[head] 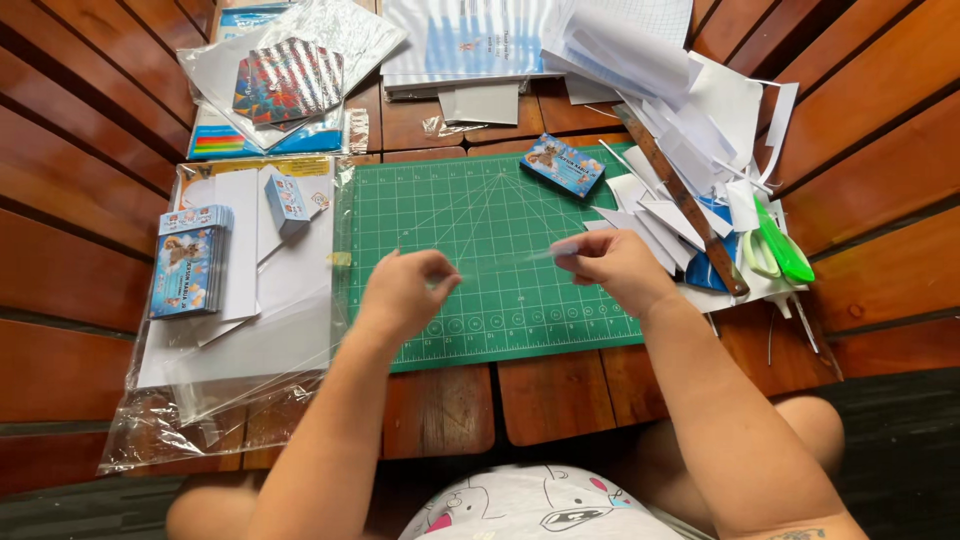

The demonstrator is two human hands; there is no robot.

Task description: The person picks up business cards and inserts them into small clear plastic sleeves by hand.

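Hands low over the near half of the green cutting mat (480, 200), both blurred. Right hand (615, 265) pinched, thumb against fingertips, on one end of a thin pale strip (555, 250), just above the mat's right half. Left hand (405, 290) curled tight with fingers narrow; cannot tell whether the strip's other end sits in that pinch, only a faint line running towards it.

Judged from this: best to hold the strip level and lightly taut, grip by the very ends, line it up against the mat's grid, and avoid twisting.

Small flat blue box (562, 165) with a picture label, at the mat's far right corner. Stack of blue printed cards (188, 262) near the tabletop's (560, 390) left edge, on white sheets inside a clear plastic bag (160, 430); a small upright box (287, 200) in white and blue just beyond it. Packet of shiny patterned paper (290, 80) towards the far left corner, with a rainbow-striped pack (230, 140) under it. Pile of white printed sheets (470, 50) at the far edge. Wooden ruler (685, 200), green-handled scissors (780, 245) and white paper scraps (690, 120) heaped along the mat's right side.
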